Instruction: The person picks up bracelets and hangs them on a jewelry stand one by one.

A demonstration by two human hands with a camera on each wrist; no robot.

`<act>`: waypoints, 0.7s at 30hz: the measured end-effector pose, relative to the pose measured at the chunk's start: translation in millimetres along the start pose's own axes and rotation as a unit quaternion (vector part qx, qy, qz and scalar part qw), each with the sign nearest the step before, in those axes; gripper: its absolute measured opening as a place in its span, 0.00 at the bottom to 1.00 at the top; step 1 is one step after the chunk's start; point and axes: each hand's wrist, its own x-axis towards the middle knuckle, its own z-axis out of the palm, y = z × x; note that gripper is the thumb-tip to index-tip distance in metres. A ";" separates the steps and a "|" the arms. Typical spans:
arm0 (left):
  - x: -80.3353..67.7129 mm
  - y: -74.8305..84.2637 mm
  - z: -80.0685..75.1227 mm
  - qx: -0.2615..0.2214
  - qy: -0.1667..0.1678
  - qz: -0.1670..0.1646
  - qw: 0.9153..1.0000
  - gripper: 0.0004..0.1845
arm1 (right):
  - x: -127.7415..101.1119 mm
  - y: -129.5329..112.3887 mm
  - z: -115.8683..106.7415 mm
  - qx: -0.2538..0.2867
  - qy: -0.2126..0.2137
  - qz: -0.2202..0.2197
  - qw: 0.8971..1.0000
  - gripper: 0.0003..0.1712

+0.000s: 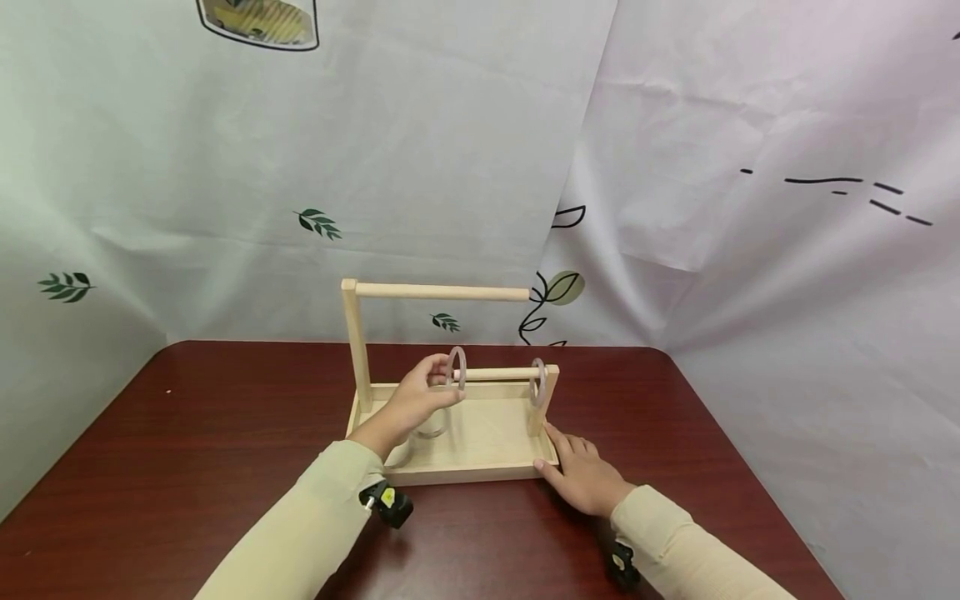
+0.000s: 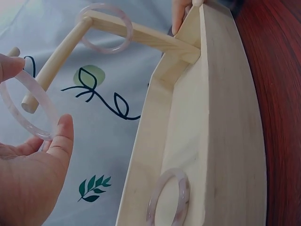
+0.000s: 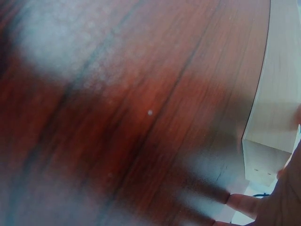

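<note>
Standing upright at lower dowel's (image 1: 495, 374) free end (axis along dowel): left hand's (image 1: 411, 400) pink ring (image 1: 457, 369)

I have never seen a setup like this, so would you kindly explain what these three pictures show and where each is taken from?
A person works with bare hands, filmed by a head camera and one camera on each wrist. On the dark red table stands a wooden rack with a tray base and two rods. The left hand pinches a pale pink ring at the free end of the lower rod. A second ring hangs on that rod; a third ring lies in the tray. The right hand rests against the rack's corner.
</note>
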 end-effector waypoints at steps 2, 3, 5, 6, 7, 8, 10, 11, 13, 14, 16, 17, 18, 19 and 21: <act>0.1 0.3 2.7 -0.010 0.001 -0.004 1.000 0.34 | -0.5 -0.7 -0.8 0.000 0.000 0.001 1.000 0.40; 0.3 0.1 3.8 -0.017 0.000 -0.005 1.000 0.34 | -0.8 -1.1 -1.1 -0.001 0.000 0.001 1.000 0.40; 0.6 -0.2 5.8 -0.024 0.000 -0.010 1.000 0.33 | -1.1 -1.6 -1.6 0.000 0.000 0.000 1.000 0.40; 0.7 -0.1 6.8 -0.026 0.001 -0.013 1.000 0.34 | -1.3 -1.9 -1.8 0.001 0.000 -0.001 1.000 0.40; 1.0 -0.3 7.8 -0.028 0.002 -0.015 1.000 0.33 | -1.3 -1.9 -1.8 0.001 0.001 -0.001 1.000 0.40; 1.4 -0.5 8.8 -0.032 0.003 -0.018 0.999 0.33 | -1.4 -1.9 -2.0 0.001 0.001 -0.002 1.000 0.40; 2.2 -1.0 10.9 -0.037 0.002 -0.018 0.999 0.33 | -1.5 -1.7 -2.0 0.001 0.000 -0.002 1.000 0.40; 2.7 -1.1 11.9 -0.041 0.002 -0.020 0.999 0.33 | -1.4 -1.5 -1.9 0.001 0.000 -0.001 1.000 0.40; 4.2 -1.5 14.5 -0.049 0.001 -0.023 0.999 0.33 | -1.4 -1.2 -1.9 -0.002 -0.001 -0.001 1.000 0.40; 4.9 -1.6 15.8 -0.052 0.000 -0.024 0.998 0.33 | -1.3 -1.2 -1.9 -0.002 -0.002 -0.001 1.000 0.40; 6.0 -1.5 18.7 -0.058 0.002 -0.031 0.998 0.33 | -1.1 -1.0 -1.9 -0.003 -0.002 -0.001 1.000 0.40; 6.7 -1.5 20.4 -0.066 0.003 -0.034 0.997 0.34 | -0.9 -1.1 -1.8 -0.003 -0.002 -0.001 1.000 0.40; 7.4 -1.7 22.0 -0.076 0.003 -0.036 0.996 0.34 | -0.9 -1.3 -2.0 -0.004 -0.002 -0.001 1.000 0.40; 7.7 -1.5 23.6 -0.085 0.004 -0.039 0.996 0.34 | -0.9 -1.4 -2.1 -0.003 -0.002 -0.001 1.000 0.40; 8.2 -1.9 26.4 -0.104 0.003 -0.042 0.994 0.34 | -0.9 -1.8 -2.2 -0.003 -0.002 -0.001 1.000 0.40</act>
